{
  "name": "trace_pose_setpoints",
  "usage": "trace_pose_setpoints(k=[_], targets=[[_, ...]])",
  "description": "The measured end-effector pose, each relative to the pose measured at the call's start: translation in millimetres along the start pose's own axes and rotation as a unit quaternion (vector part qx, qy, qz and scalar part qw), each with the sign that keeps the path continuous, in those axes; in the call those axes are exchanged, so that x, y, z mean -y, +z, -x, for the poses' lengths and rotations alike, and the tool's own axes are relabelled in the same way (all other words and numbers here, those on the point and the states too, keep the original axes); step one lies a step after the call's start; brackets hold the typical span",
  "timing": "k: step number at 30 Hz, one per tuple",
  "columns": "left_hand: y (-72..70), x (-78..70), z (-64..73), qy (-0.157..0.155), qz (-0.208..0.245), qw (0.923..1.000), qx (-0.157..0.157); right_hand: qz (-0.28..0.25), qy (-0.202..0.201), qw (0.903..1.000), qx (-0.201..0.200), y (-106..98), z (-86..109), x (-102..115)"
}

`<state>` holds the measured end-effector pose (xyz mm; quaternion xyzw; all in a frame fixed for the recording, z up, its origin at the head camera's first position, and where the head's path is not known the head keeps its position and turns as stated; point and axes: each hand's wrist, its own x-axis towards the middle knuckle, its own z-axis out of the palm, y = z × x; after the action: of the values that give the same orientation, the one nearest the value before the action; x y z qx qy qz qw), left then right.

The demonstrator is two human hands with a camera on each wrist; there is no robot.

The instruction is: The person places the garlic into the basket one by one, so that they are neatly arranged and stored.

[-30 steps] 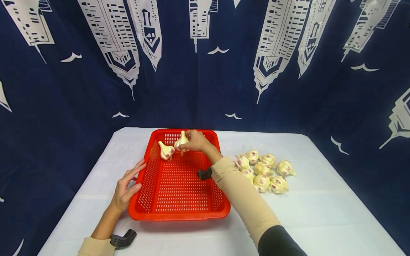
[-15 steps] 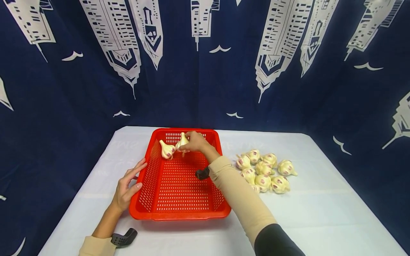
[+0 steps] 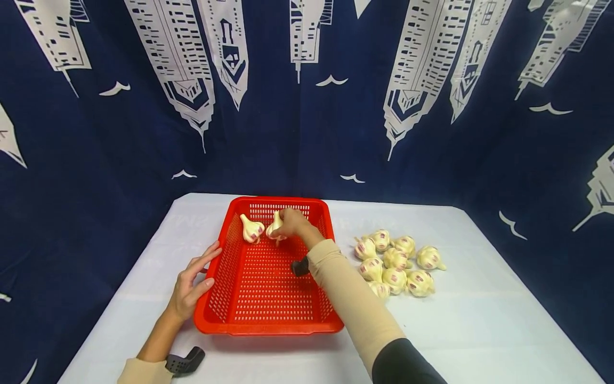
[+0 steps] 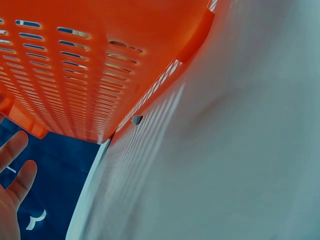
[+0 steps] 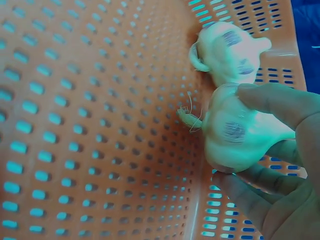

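Note:
A red perforated plastic basket [image 3: 273, 326] stands on the white table. Inside it, near the far wall, my right hand [image 3: 295, 223] grips a garlic bulb [image 3: 274, 228] between thumb and fingers, its stem pointing up. Another garlic bulb [image 3: 251, 230] lies just to the left of it, in the far left corner. The right wrist view shows the held garlic bulb [image 5: 232, 132] right beside the other one, with roots hanging from its base. My left hand [image 3: 189, 285] rests with extended fingers against the basket's left rim; the left wrist view catches only its thumb and a finger at the edge.
To the right of the basket, several garlic bulbs [image 3: 395, 260] lie grouped on the white table [image 3: 479, 320]. A dark blue cloth [image 3: 297, 138] printed with white buildings hangs behind the table. A black wrist mount [image 3: 186, 362] sticks out by the left sleeve.
My right hand has come slightly toward me and lower with the garlic bulb, opening a small gap from the other bulb. The left hand stays at the rim.

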<state>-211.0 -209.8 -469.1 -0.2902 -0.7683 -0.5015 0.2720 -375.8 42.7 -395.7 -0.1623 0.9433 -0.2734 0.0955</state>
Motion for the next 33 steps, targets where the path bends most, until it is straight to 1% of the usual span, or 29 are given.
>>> trace_pose_setpoints(k=[5, 11, 16, 21, 29, 33], targets=[[-0.1, 1.1, 1.1, -0.005, 0.001, 1.0, 0.002, -0.011, 0.006, 0.9999, 0.008, 5.8, -1.4, -4.4], [0.2, 1.5, 2.5, 0.002, -0.001, 1.0, 0.001, 0.0, 0.005, 0.9999, 0.015, 8.4, -1.9, -4.9], [-0.5, 2.3, 1.4, 0.006, 0.003, 1.0, -0.001, 0.014, 0.001, 0.9999, 0.002, 7.9, -2.9, -4.1], [-1.0, 5.3, 0.0, 0.005, 0.007, 1.0, -0.001, 0.011, -0.005, 0.9999, -0.005, 6.4, -4.5, -3.6], [-1.5, 6.8, -0.1, -0.002, 0.0, 1.0, 0.0, -0.002, 0.001, 0.9999, -0.014, 5.4, -4.7, -1.4], [-1.2, 6.6, 1.0, -0.004, 0.001, 1.0, 0.002, 0.005, 0.005, 0.9998, -0.017, 4.7, -2.5, -0.1]])
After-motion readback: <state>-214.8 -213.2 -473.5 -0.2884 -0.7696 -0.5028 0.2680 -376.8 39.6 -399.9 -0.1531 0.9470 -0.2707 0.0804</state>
